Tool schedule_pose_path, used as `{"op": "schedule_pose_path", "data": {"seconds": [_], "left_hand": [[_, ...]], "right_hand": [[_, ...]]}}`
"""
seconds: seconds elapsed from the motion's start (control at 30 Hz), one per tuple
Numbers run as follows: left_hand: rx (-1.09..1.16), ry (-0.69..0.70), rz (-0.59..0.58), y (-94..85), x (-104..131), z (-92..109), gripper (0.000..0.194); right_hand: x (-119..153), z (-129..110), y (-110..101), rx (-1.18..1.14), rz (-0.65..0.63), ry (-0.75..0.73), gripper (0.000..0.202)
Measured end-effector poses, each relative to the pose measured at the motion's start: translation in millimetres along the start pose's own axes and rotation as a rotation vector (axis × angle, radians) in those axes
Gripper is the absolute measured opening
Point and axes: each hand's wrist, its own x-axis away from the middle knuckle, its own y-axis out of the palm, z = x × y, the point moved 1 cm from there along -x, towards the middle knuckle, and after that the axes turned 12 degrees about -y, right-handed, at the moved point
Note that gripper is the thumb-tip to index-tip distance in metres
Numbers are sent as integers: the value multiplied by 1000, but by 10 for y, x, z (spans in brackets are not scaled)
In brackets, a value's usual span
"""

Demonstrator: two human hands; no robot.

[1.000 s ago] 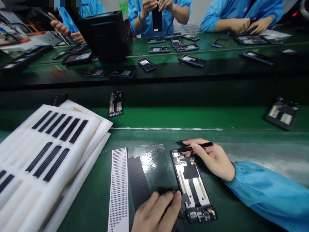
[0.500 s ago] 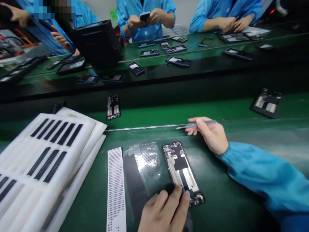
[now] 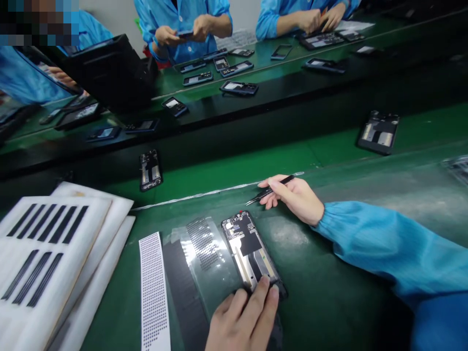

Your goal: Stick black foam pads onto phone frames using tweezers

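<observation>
An opened phone [image 3: 250, 243] lies face down on the green bench, its silvery inner parts and black film showing. My left hand [image 3: 243, 317] presses bent fingertips on the phone's lower end; its thumb is hidden. Above the phone's top right, my right hand [image 3: 292, 197] grips black tweezers [image 3: 268, 193], whose tips point left just above the phone's top edge. Left of the phone lie a clear sheet of small dots [image 3: 204, 243], a dark strip sheet [image 3: 186, 292] and a white strip with rows of black dots [image 3: 153, 287].
White foam trays [image 3: 98, 214] with black strips are stacked at left. Further opened phones lie on the green strip, one at left [image 3: 150, 170] and one at right [image 3: 378, 131]. Beyond a raised dark ledge with several phone frames [image 3: 239, 87], co-workers in blue sleeves handle phones.
The view has shifted right, so most things sit further left. My right hand has turned the tweezers and brought their tips nearer the phone's top. My left hand stays on the phone.
</observation>
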Motion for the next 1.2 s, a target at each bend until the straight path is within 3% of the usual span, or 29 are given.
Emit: {"op": "schedule_pose_path", "data": {"seconds": [0.2,0.33,0.53,0.73,1.0,1.07,1.2], "left_hand": [[36,56,27,30,-34,-30,37],[-7,21,-55,-21,-62,6,35],[-28,-38,-6,6,-127,72,28],[-5,115,-32,-17,-155,67,32],[122,139,-123,15,-218,-20,38],[161,52,-193,1,-244,-27,46],[121,-126,-299,5,-285,9,83]], "right_hand": [[-1,-23,14,59,-37,17,53],[6,-31,7,87,-53,6,53],[9,-34,14,94,-59,-6,51],[7,-25,12,95,-61,-9,50],[10,-20,16,63,-46,3,51],[7,-16,15,16,-13,22,50],[-54,-22,-25,-148,65,95,44]]}}
